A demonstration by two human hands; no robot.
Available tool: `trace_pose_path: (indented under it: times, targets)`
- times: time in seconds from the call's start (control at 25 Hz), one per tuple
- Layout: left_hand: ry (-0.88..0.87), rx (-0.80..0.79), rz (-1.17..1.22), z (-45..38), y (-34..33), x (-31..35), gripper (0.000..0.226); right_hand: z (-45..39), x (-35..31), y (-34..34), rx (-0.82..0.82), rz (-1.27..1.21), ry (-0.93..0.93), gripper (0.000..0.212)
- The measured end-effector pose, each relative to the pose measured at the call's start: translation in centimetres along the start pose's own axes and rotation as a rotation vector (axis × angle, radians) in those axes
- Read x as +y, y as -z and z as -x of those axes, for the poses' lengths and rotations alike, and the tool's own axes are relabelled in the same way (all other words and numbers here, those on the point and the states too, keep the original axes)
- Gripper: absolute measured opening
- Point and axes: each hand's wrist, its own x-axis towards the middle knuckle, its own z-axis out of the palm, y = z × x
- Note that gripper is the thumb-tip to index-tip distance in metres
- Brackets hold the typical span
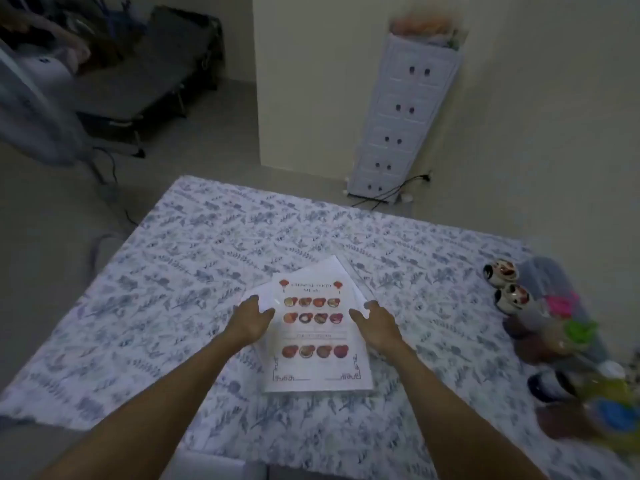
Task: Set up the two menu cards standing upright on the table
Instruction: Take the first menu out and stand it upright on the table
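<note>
A menu card [317, 341] printed with rows of food pictures lies flat, face up, in the middle of the table. Under it a second white sheet [330, 266] sticks out at the far and left sides, also flat. My left hand [252, 320] rests at the top card's left edge with fingers spread. At the right edge my right hand [375, 322] is likewise spread. Neither hand has hold of a card.
The table carries a blue floral cloth [173, 289]. Along its right edge stand two painted cups [507, 284] and several jars and coloured lids [568, 341]. Beyond the table a white drawer tower [401, 123] leans on the wall; a dark folding bed [145, 67] is far left.
</note>
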Motion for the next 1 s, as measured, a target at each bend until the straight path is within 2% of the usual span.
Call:
trace_pose_path:
  times: [0.12,0.24,0.32,0.4,0.56,1.0]
  targets:
    - [0.158,-0.032,0.196,-2.2,-1.4,-2.3,0.064,-1.9,1.1,-2.2,-0.034,-0.148,-0.193,0.064]
    - [0.306,-0.114,0.504,-4.4,-2.4,-4.0,0.049,-3.6,1.9,-4.0,0.035,-0.342,-0.328,0.048]
    - [0.325,-0.158,0.628,-5.0,-2.5,-4.3,0.032,-4.2,1.8,-4.6,0.105,-0.427,-0.343,0.032]
    - [0.311,-0.197,0.646,-5.3,-2.4,-4.4,0.025,-4.5,1.8,-4.6,0.169,-0.443,-0.351,0.023]
    - [0.268,-0.230,0.634,-4.9,-1.4,-4.9,0.025,-3.9,1.8,-4.7,0.202,-0.492,-0.340,0.024]
    - [-0.001,-0.315,0.694,0.9,0.9,-2.5,0.015,-0.6,1.8,0.4,0.036,-0.622,-0.236,0.034]
